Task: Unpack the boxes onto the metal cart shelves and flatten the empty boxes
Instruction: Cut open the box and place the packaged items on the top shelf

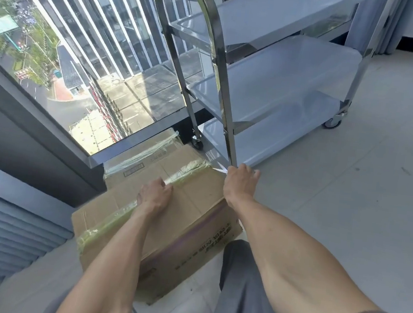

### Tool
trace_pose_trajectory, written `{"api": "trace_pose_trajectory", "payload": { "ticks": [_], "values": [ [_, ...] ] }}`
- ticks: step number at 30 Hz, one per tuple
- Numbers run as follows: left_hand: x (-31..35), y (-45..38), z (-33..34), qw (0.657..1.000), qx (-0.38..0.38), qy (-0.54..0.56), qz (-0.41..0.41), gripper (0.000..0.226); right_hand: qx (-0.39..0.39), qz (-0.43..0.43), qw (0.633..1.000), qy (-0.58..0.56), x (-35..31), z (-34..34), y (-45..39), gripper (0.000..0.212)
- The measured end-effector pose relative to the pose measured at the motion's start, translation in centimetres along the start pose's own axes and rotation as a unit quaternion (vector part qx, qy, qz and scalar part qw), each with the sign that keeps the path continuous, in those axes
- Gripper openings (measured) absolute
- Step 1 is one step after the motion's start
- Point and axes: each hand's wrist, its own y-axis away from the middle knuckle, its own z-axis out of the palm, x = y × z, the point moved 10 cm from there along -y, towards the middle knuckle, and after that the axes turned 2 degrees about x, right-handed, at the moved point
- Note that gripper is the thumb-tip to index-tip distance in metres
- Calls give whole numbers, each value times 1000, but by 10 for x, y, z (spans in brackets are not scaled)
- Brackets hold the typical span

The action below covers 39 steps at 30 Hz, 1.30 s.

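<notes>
Brown cardboard box (pixel 158 217) sits on the floor (pixel 349 196) in front of me, taped shut, just by the foot of the shiny metal cart (pixel 271 86). I see my left hand (pixel 154 196) resting on top of the box, fingers bent over the tape (pixel 188 172). My right hand (pixel 239 182) pinches a loose tape end at the far box corner. A second box (pixel 144 157) lies behind, next to the window (pixel 58 51).

Pale tiled floor (pixel 361 198), carrying a taped cardboard box (pixel 158 217) at near centre, a second box (pixel 147 155) just beyond it by the window, and a three-shelf metal cart (pixel 278 92) on castors, far right.
</notes>
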Motion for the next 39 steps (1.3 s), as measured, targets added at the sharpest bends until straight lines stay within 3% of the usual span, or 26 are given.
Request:
{"api": "trace_pose_trajectory", "payload": {
  "ticks": [5,16,23,28,32,37,39],
  "values": [
    [0,-4,2,1000,25,-9,3,24,-7,-11,1000,13,1,8,-9,22],
    [11,-8,-7,994,85,-65,26,44,-16,-35,999,-11,-36,18,-33,22],
    [11,-7,8,992,55,-87,72,33,-3,-50,998,-38,-34,20,-35,24],
    [11,-2,22,990,18,-118,81,50,18,-57,998,-36,-34,15,-31,29],
    [2,2,23,990,8,-132,59,53,19,-26,999,-38,-34,19,-26,20],
    [-34,7,1,987,27,-155,10,48,61,122,980,-142,-19,8,-16,27],
    [-58,14,-11,986,29,-159,-32,43,72,99,976,-178,-32,2,-13,32]
  ]
}}
